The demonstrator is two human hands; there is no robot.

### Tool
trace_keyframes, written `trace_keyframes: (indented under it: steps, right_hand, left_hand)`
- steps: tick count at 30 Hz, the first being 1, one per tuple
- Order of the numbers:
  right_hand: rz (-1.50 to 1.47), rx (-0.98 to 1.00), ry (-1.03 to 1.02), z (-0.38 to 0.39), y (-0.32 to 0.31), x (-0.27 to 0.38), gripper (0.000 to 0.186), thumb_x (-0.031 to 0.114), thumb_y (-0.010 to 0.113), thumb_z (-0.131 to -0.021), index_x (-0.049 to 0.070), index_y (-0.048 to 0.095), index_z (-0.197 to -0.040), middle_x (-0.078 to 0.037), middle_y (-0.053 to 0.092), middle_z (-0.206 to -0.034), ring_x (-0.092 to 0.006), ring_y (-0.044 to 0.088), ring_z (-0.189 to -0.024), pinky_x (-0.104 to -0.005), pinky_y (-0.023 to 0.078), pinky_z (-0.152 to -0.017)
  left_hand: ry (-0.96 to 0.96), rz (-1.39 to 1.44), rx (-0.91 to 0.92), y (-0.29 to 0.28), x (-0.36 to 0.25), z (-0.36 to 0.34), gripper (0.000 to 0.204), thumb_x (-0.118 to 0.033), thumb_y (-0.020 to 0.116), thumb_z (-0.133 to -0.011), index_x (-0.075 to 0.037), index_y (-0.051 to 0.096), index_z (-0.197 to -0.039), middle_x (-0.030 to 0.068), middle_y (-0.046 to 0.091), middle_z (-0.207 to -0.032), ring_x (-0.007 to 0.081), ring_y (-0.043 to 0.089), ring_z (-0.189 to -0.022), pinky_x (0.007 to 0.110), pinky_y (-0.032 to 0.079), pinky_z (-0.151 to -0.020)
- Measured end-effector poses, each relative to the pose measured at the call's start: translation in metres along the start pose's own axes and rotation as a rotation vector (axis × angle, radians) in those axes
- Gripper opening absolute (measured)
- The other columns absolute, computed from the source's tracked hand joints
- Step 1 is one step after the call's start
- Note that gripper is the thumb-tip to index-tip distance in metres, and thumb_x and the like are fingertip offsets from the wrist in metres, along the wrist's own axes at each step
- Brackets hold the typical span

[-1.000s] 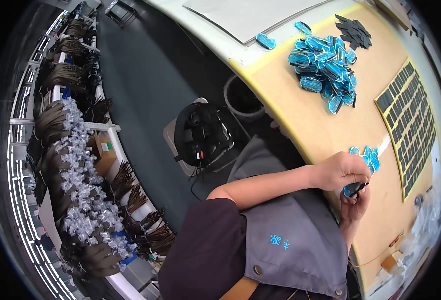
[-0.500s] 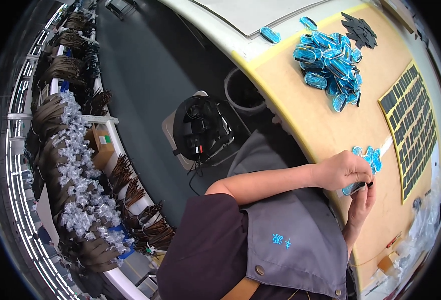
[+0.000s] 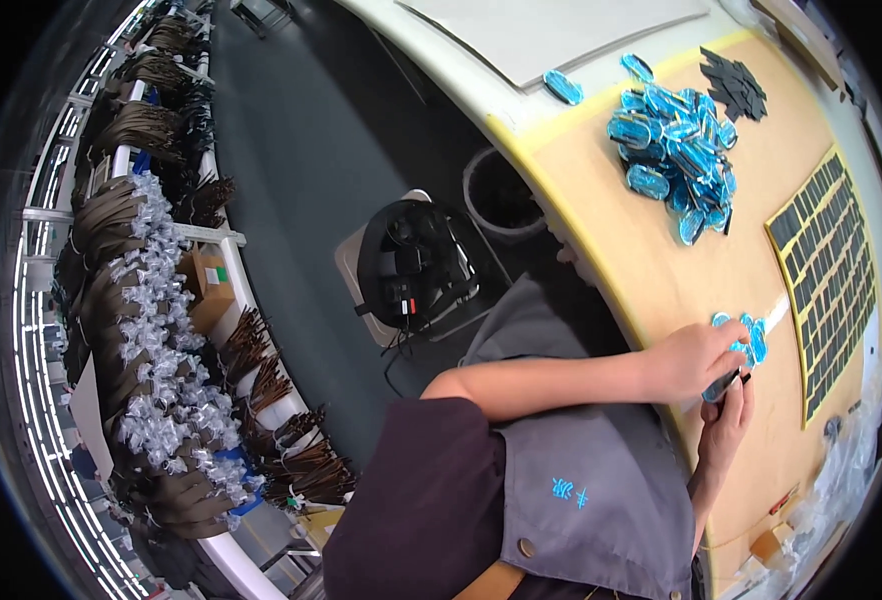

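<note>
My right hand (image 3: 726, 425) grips a blue oval piece (image 3: 713, 392) with a clear-looking border, a dark strip (image 3: 725, 382) lying across it. Just above, my left hand (image 3: 696, 358) reaches over from the left; its fingers are bent and slightly apart, close to the held piece, and I make out nothing between them. Several more blue oval pieces (image 3: 756, 343) lie on the tabletop right beyond the left fingertips, partly covered by them.
On the tan, yellow-edged table (image 3: 601, 215) sit a heap of blue oval pieces (image 3: 676, 145), loose dark strips (image 3: 733, 82) and a sheet of dark strips (image 3: 829, 270). Clear plastic (image 3: 831, 500) lies at the right. A round bin (image 3: 501, 220) and a chair with a black bag (image 3: 416, 265) stand left.
My left fingers have loosened from a pinch near the dark strip and spread a little. The dark strip now shows along the held blue piece. The whole view has shifted slightly.
</note>
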State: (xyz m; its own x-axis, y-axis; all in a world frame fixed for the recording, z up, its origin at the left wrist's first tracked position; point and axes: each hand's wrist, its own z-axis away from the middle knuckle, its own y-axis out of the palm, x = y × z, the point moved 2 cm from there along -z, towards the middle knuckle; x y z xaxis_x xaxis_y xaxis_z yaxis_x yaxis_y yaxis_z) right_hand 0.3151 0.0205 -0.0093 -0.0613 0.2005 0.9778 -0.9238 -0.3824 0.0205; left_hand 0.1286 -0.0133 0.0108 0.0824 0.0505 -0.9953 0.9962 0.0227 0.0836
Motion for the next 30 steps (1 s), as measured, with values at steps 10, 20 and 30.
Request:
trace_keyframes:
  steps: [10,20,30]
  right_hand:
    - [-0.296,-0.010,0.073,-0.013,-0.041,-0.017,0.028,0.019,0.046,-0.108,0.006,0.052,-0.132,0.003,0.050,-0.084,-0.0029,0.040,-0.063,-0.0174,0.030,-0.050]
    - [-0.351,-0.075,0.066,-0.018,-0.032,-0.017,0.030,0.019,0.047,-0.108,0.005,0.054,-0.134,0.002,0.049,-0.083,-0.0036,0.038,-0.062,-0.0182,0.028,-0.050]
    - [-0.481,-0.052,0.080,-0.020,-0.044,-0.021,0.030,0.022,0.049,-0.107,0.004,0.059,-0.129,0.001,0.055,-0.089,-0.0037,0.037,-0.061,-0.0178,0.028,-0.049]
  left_hand:
    - [0.022,-1.099,-1.280,-0.232,0.059,0.176,0.022,-0.003,0.069,-0.081,-0.004,0.060,-0.100,0.0135,0.055,-0.105,0.0311,0.055,-0.103,0.040,0.045,-0.091]
    - [-0.910,-1.257,-1.411,-0.317,0.164,0.337,0.015,-0.021,0.078,-0.076,-0.012,0.072,-0.087,0.0055,0.062,-0.105,0.0294,0.049,-0.116,0.047,0.035,-0.097]
    - [-0.802,-1.220,-1.356,-0.327,0.161,0.358,0.016,-0.026,0.080,-0.077,-0.012,0.073,-0.082,0.0013,0.067,-0.096,0.0250,0.053,-0.108,0.044,0.034,-0.093]
